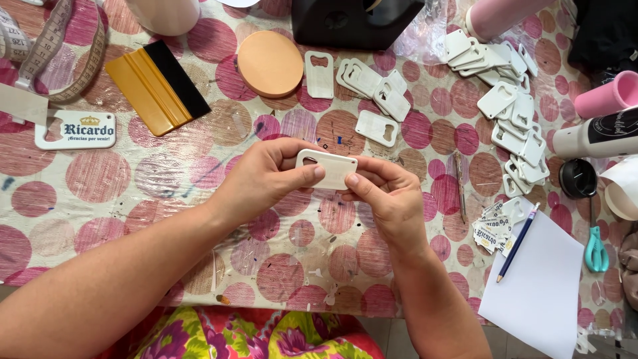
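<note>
Head view: left hand (266, 174), right hand (385, 196) pinch white tag (329, 167) between them.

Home craft wkshop: spotted tablecloth (133, 179), squeegee (157, 85), measuring tape (50, 43), white blanks pile (512, 106).

Both bare forearms reach in from the bottom edge and converge at the middle. The left hand (266, 174) is turned palm inward, fingers curled, thumb pressed forward against its fingertips. The right hand (385, 196) faces it, knuckles up, thumb and forefinger pinched together, the two hands nearly touching.
</note>
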